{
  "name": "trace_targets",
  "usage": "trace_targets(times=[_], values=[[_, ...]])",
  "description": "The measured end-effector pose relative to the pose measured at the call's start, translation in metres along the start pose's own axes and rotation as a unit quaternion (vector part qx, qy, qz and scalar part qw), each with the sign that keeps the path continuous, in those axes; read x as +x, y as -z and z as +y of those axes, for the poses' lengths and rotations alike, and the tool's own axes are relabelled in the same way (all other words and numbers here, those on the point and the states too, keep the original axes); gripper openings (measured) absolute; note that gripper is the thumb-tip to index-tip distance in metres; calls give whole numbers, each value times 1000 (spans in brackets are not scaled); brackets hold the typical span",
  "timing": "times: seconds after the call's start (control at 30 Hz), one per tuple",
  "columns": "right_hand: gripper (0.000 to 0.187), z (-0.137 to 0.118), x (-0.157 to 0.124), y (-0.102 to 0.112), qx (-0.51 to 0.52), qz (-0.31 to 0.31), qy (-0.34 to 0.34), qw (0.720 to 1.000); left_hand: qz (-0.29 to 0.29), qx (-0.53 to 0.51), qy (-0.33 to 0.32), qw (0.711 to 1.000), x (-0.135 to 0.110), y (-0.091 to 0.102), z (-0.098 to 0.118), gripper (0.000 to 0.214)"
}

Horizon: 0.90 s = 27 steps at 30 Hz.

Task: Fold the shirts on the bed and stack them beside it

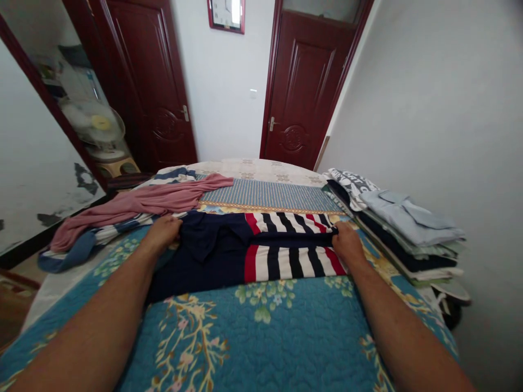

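Note:
A navy shirt (216, 234) with a lower part striped in white, black and red lies lengthwise across the bed. Its far side is partly folded over towards me. At the navy end, my left hand (164, 231) is closed on the fabric of the far edge. My right hand (346, 243) pinches the striped end near the hem, its fingertips partly hidden by the cloth. Between the two hands the far strip of the shirt is drawn fairly straight, while its near layer rests flat on the teal floral quilt (261, 337).
Left of the shirt lie a pink garment (143, 201) and a blue-and-white striped one (87, 245), both loosely spread. On the right stands a pile of folded clothes (412, 223) beside the wall. Beyond the bed are two dark red doors (310, 71) and a fan (98, 122).

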State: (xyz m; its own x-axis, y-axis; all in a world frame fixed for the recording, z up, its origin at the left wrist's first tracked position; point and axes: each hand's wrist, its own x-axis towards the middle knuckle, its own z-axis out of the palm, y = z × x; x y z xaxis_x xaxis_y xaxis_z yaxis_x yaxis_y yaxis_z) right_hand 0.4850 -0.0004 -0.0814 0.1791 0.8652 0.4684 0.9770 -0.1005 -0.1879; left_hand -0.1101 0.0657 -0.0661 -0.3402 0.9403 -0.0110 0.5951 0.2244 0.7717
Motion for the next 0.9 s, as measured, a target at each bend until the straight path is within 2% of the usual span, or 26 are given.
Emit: trace_targets(times=[0.07, 0.2, 0.37, 0.43, 0.5, 0.57, 0.63, 0.7, 0.77, 0.9], values=[[29, 1, 0, -1, -22, -20, -1, 1000, 3, -28, 23, 999, -1, 1, 1, 16], [28, 1, 0, 2, -30, 9, 23, 999, 7, -58, 57, 997, -3, 3, 4, 16], [25, 2, -2, 5, -52, 20, 33, 998, 2, -80, 37, 996, -10, 3, 7, 15], [24, 6, -2, 1, -75, -6, 34, 997, -2, -85, 31, 996, -14, 4, 8, 15], [24, 9, -1, -3, -99, -53, 31, 993, -4, -95, 29, 995, -18, 6, 11, 24], [25, 12, 0, -8, -111, -86, 29, 990, -16, -116, 21, 993, -23, 10, 13, 44], [26, 13, 0, -10, -117, -93, 30, 988, -43, -149, -13, 988, -27, 13, 16, 63], [27, 13, 0, -10, -123, -95, 39, 987, -77, -175, -64, 979, -31, 14, 18, 73], [26, 12, -1, -8, -124, -95, 50, 986, -84, -169, -90, 978, -32, 13, 20, 71], [25, 14, -3, -4, -123, -74, 9, 990, -18, -136, -57, 989, -30, 4, 23, 46]])
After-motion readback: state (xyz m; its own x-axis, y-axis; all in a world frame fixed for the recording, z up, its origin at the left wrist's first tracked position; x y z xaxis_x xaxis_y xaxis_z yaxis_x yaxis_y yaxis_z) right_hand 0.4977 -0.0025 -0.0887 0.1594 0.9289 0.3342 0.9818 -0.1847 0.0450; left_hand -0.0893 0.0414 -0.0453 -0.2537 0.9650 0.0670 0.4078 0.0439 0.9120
